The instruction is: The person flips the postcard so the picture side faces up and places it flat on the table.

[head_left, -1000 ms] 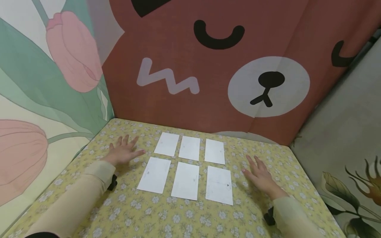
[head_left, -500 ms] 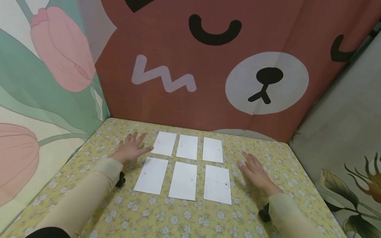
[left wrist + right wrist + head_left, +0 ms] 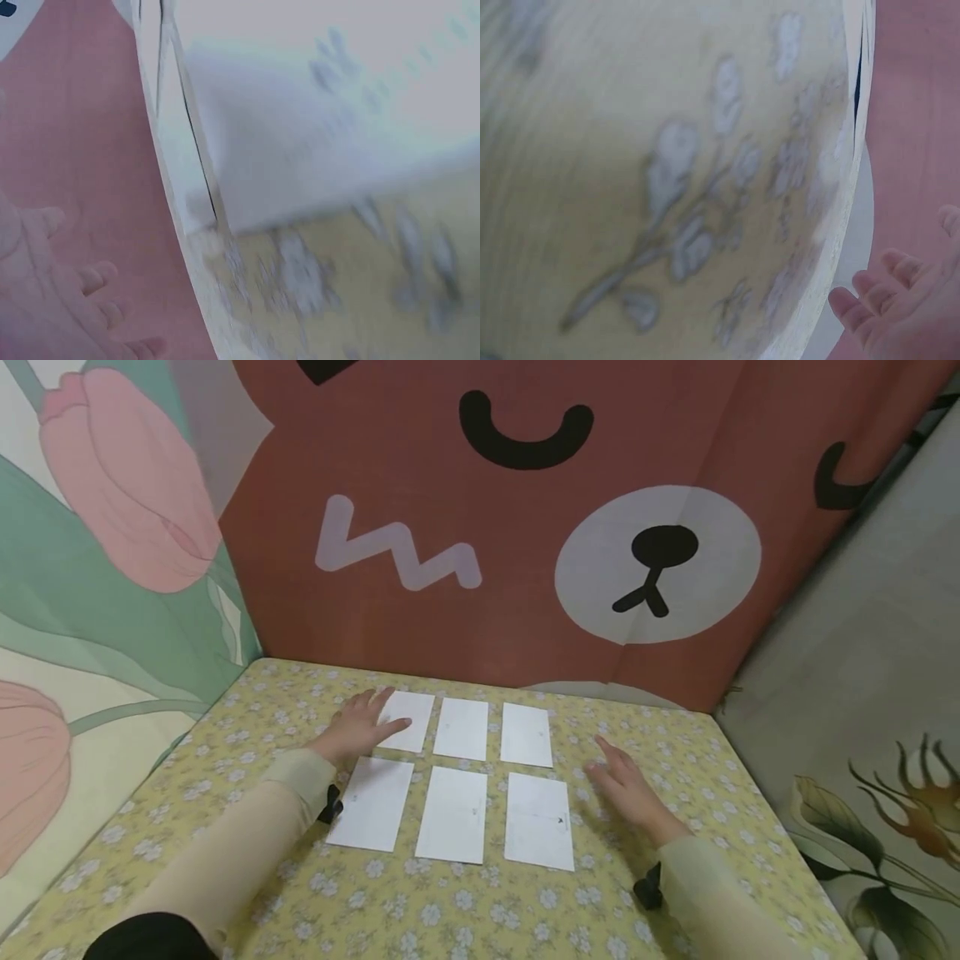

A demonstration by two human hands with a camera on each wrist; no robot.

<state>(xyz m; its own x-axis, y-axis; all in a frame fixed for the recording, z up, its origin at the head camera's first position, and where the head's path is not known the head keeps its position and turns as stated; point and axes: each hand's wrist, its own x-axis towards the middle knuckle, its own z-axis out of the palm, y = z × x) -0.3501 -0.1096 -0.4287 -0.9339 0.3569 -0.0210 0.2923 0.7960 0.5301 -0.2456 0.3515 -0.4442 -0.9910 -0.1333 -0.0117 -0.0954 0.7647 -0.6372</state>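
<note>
White paper sheets lie flat in two rows of three, all apart from one another. My left hand (image 3: 358,727), fingers spread, hovers at the back-left sheet (image 3: 416,717) and covers its left part in the head view. Below that hand is the front-left sheet (image 3: 371,806). The left wrist view shows the spread fingertips at lower left, beside a white sheet (image 3: 292,142) with blurred faint print. To the right of the front-right sheet (image 3: 538,822), which bears a small dark mark, my right hand (image 3: 628,789) is held with fingers extended. Neither hand holds anything.
A yellow flowered cloth (image 3: 450,902) covers the table. Behind it stands a red-brown wall hanging (image 3: 390,627) with a bear face. A tulip-print panel (image 3: 135,635) borders the left side, a grey flower-print panel (image 3: 862,693) the right. Each wrist carries a small black device.
My left hand has moved right, from beside the sheets to over the back-left one. The right hand has come slightly closer to the sheets. The head view has turned a little; the sheets stay put.
</note>
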